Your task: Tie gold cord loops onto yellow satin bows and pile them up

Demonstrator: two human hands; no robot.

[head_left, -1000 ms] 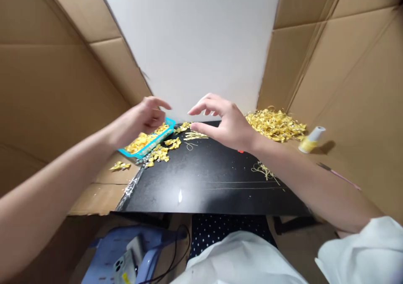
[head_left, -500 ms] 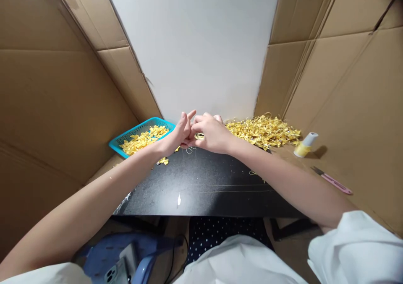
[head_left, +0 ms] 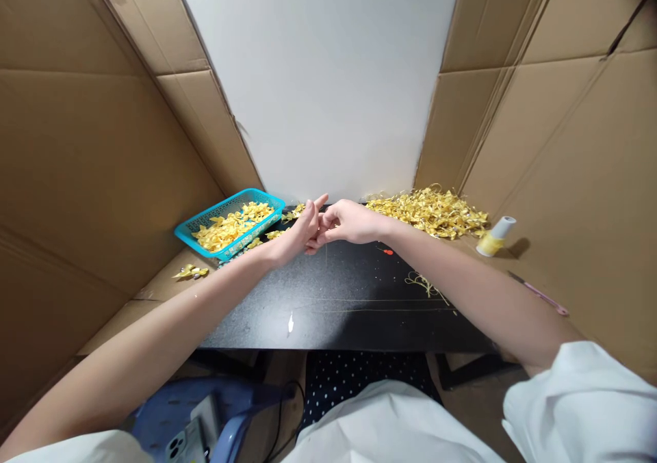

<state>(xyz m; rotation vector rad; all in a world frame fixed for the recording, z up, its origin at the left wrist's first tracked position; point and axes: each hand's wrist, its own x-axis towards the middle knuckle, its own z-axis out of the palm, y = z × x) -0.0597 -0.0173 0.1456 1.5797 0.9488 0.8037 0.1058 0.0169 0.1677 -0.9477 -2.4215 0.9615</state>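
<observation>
My left hand [head_left: 306, 230] and my right hand [head_left: 346, 221] meet above the back of the black table [head_left: 328, 326]. The right fingers are pinched against the left ones, and what lies between them is too small to make out. My left index finger points up and away. Yellow bows fill part of a turquoise basket [head_left: 237, 249] left of the hands. A large heap of yellow bows with strings [head_left: 431, 211] lies behind my right forearm. Thin thread runs across the table.
A spool of yellow thread [head_left: 495, 236] stands at the right, near a pink-handled tool [head_left: 538, 293]. Loose string [head_left: 423, 283] and a red bit [head_left: 387, 252] lie on the table. Cardboard walls [head_left: 580, 141] flank both sides. A phone [head_left: 185, 442] rests on a blue stool below.
Both hands have shifted slightly; the right hand has lowered and its fingers have drawn closer together. The red bit and more of the loose string now show beside the right forearm.
</observation>
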